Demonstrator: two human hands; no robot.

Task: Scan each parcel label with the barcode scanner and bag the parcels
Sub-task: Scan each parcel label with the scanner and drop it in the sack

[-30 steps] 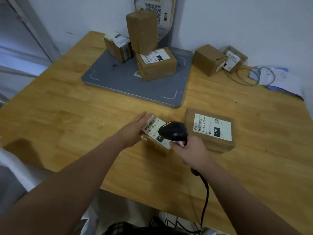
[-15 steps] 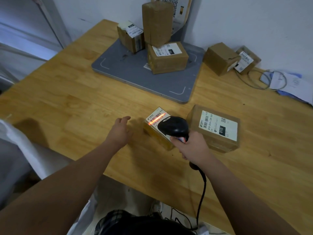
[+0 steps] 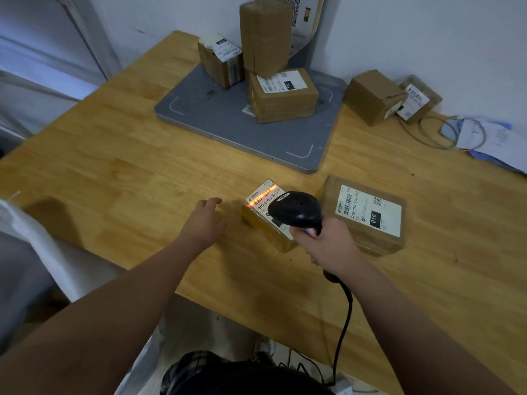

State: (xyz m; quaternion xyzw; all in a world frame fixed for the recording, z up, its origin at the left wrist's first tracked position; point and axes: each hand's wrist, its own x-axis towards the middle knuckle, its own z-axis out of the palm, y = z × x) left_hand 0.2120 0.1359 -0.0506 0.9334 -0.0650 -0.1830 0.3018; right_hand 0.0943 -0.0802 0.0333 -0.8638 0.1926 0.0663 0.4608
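A small brown parcel [image 3: 263, 223] with a white label lies near the table's front edge. A red scan line glows across its barcode. My right hand [image 3: 328, 243] grips the black corded barcode scanner [image 3: 296, 210], whose head hangs over the parcel's label. My left hand [image 3: 204, 222] hovers just left of the parcel with relaxed fingers, apart from it. A larger flat parcel [image 3: 368, 215] with a label marked 010 lies to the right of the scanner.
At the back, a grey scale platform [image 3: 216, 118] carries three parcels, one standing tall [image 3: 265, 35]. Two more parcels [image 3: 370, 95] sit right of it by the wall, beside a cable loop and papers [image 3: 496, 141]. A white bag [image 3: 42, 252] hangs at the table's left front edge.
My left hand has let go of the small parcel and drawn back to the left. The scanner's red line has come on across the label.
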